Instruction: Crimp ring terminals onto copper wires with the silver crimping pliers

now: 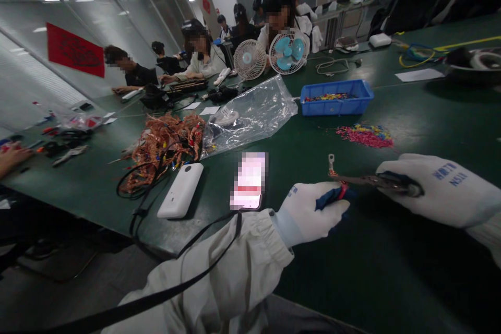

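My left hand, in a white glove with blue inside, is closed with thumb and fingers pinched on a small red sleeve. My gloved right hand is wrapped round a pair of dark metal pliers, their jaws reaching left over my left fingers. Just past the jaw tips, a ring terminal with a bit of copper sticks up; whether it joins the red sleeve is hidden. Beyond my hands lies a pile of small pink, yellow and blue sleeves on the green table.
Behind the pile stands a blue bin of small coloured parts. A lit phone, a white power bank, tangled copper braids and a clear plastic bag lie to the left. Two fans and several people are farther back.
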`<state>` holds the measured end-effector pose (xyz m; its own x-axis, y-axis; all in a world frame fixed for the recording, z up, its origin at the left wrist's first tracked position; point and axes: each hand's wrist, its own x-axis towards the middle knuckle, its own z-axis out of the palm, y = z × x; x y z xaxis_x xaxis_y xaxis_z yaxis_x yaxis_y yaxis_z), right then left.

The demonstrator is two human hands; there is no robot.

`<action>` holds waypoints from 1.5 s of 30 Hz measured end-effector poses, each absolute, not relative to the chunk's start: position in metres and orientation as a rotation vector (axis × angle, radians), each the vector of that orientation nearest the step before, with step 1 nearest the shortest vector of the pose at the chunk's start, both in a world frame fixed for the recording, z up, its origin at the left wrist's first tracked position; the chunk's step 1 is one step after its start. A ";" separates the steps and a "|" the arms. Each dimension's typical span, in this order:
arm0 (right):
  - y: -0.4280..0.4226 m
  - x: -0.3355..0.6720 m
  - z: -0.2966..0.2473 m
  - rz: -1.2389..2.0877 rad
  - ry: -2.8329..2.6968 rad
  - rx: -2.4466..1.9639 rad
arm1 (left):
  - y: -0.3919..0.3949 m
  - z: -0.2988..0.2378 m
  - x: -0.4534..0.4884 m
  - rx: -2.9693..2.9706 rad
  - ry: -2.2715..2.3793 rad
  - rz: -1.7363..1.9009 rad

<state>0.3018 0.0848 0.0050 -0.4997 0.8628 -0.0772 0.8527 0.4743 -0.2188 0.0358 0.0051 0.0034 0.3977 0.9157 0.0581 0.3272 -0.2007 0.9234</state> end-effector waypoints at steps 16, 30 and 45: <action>0.076 0.296 -0.034 -0.200 -2.317 -1.496 | 0.010 0.001 0.039 1.248 1.006 0.958; 0.065 0.276 -0.034 -0.309 -2.298 -1.537 | 0.010 0.001 0.038 1.152 0.983 0.964; 0.073 0.272 -0.023 -0.316 -2.436 -1.692 | 0.012 -0.006 0.038 1.085 0.962 0.918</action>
<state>0.2721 0.0732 -0.0234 -0.3481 0.9039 0.2486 0.9374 0.3382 0.0826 0.0381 0.0115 -0.0055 0.3127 0.9350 -0.1675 -0.1234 0.2149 0.9688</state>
